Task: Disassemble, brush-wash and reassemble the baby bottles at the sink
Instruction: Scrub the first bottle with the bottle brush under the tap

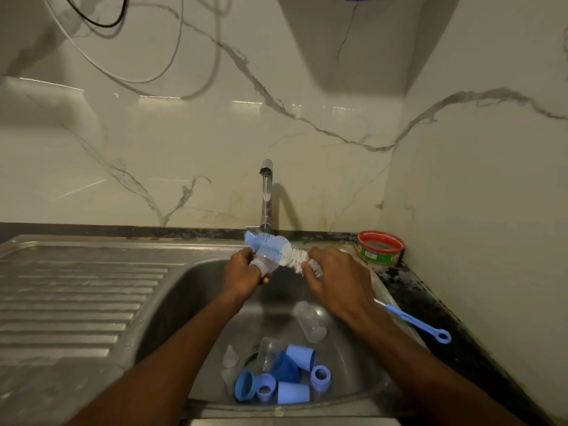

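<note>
Over the sink (196, 281), under the running tap (266, 192), the left hand (242, 272) curls around a clear bottle (266, 263). The blue-and-white bottle brush (276, 250) lies across the bottle, its near end gripped by the right hand (336, 276). Loose bottles, teats and blue caps lie in the basin below.
</note>
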The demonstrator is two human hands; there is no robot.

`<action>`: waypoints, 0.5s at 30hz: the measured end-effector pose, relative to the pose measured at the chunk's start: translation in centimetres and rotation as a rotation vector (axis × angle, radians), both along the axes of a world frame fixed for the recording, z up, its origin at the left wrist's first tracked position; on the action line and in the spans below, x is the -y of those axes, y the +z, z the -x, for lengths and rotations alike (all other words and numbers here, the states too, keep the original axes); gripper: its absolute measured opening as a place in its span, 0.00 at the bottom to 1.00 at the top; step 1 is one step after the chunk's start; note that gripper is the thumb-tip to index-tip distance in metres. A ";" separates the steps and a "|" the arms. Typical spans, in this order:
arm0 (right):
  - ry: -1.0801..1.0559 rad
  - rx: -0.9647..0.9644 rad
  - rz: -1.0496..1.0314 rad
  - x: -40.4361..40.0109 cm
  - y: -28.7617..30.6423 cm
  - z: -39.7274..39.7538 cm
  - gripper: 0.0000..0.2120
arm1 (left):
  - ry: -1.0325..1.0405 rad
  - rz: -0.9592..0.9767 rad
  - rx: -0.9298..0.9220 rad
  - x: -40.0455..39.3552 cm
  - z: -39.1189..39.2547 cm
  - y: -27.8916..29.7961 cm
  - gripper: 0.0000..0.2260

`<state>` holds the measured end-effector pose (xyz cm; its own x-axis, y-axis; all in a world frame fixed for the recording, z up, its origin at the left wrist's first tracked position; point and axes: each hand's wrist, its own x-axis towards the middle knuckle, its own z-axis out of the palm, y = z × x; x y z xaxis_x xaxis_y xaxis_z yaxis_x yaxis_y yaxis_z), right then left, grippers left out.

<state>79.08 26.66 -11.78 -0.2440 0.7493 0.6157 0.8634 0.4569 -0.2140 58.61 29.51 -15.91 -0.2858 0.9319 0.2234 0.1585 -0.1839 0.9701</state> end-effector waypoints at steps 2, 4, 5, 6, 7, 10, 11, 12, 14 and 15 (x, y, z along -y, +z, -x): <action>-0.041 -0.003 -0.009 -0.2 0.1 0.3 0.14 | -0.008 -0.007 -0.062 -0.1 -0.1 -0.1 0.10; -0.109 -0.038 -0.003 -0.5 0.4 0.3 0.15 | -0.040 0.000 -0.014 0.0 -0.4 0.0 0.11; -0.134 -0.053 0.000 -0.6 0.6 0.3 0.15 | -0.062 0.011 0.031 0.1 -0.6 0.1 0.11; -0.147 -0.063 0.004 -0.7 0.7 0.2 0.15 | -0.090 0.022 0.069 0.1 -0.7 0.2 0.10; -0.135 -0.071 0.011 -0.6 0.6 0.3 0.14 | -0.115 0.027 0.102 0.2 -0.9 0.2 0.09; 0.045 -0.037 0.047 0.2 0.0 0.5 0.12 | -0.083 0.041 0.134 0.5 -0.8 0.1 0.06; 0.089 -0.015 0.035 0.4 -0.1 0.4 0.12 | -0.057 0.033 0.100 0.5 -0.7 0.2 0.07; 0.091 -0.016 0.014 0.2 0.0 0.2 0.12 | -0.030 0.011 0.024 0.2 -0.5 0.0 0.09; -0.006 -0.084 -0.004 -0.6 0.6 -0.2 0.14 | 0.021 -0.049 -0.131 0.2 -0.4 0.0 0.13; -0.064 -0.121 0.012 -1.0 0.8 -0.4 0.15 | 0.047 -0.068 -0.185 0.1 -0.3 0.0 0.15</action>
<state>79.47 27.64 -10.97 -0.1205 0.7686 0.6283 0.8581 0.3988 -0.3234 58.95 29.43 -15.93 -0.2764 0.8994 0.3385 0.3430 -0.2367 0.9090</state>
